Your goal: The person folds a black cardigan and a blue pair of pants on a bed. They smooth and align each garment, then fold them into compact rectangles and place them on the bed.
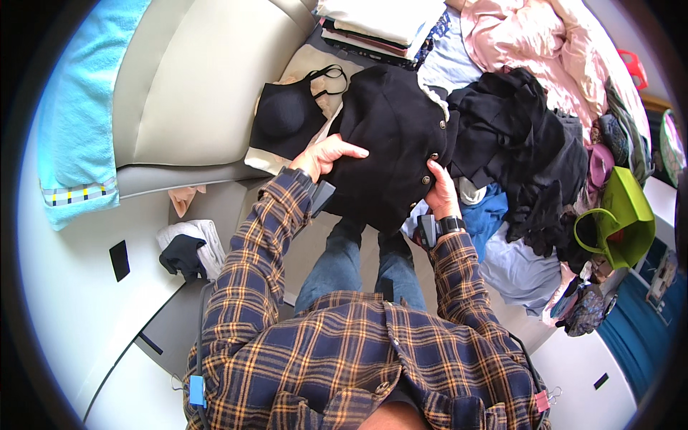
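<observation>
A black buttoned garment [381,150] with a white ruffled trim and metal-look buttons is stretched between my two hands. My left hand [328,155] grips its left side, thumb on top and the fingers partly underneath. On the opposite side, by the button row, my right hand [443,191] pinches the edge with the thumb above. The garment's far part reaches over the bed, and its near edge hangs above my legs. Just left of it, a black padded camisole [287,115] lies on a cream garment [317,64].
Folded clothes [381,27] are stacked at the back. Rumpled black clothing [500,123] lies right, beside a pink quilt [521,32] and a green handbag [623,220]. A blue towel [86,107] drapes over the padded backrest [204,80] at left. Grey and black cloths [191,247] sit below.
</observation>
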The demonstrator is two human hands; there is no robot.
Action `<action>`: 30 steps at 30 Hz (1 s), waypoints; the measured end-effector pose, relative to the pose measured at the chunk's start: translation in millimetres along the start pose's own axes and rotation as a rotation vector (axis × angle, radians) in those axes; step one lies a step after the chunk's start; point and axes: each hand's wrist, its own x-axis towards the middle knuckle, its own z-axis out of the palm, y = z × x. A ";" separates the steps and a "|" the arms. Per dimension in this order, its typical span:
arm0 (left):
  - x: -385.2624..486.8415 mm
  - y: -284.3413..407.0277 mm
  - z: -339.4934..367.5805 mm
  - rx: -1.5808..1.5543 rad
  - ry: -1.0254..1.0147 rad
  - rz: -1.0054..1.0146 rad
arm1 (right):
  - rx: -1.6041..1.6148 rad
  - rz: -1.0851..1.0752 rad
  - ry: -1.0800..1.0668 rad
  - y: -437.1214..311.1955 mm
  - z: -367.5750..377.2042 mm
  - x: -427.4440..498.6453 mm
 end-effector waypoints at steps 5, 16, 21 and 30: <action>-28.8 -3.2 17.6 0.006 -0.020 0.068 | 0.005 -0.006 -0.004 -6.3 17.1 -22.8; -144.7 2.8 93.9 0.045 0.082 0.105 | -0.090 0.080 -0.145 -53.1 75.9 -116.3; -167.5 39.5 123.4 0.113 0.074 0.170 | -0.204 0.101 -0.177 -100.0 115.3 -121.1; -153.0 154.5 159.6 0.460 0.047 0.399 | -0.369 -0.267 -0.319 -198.7 189.3 -101.1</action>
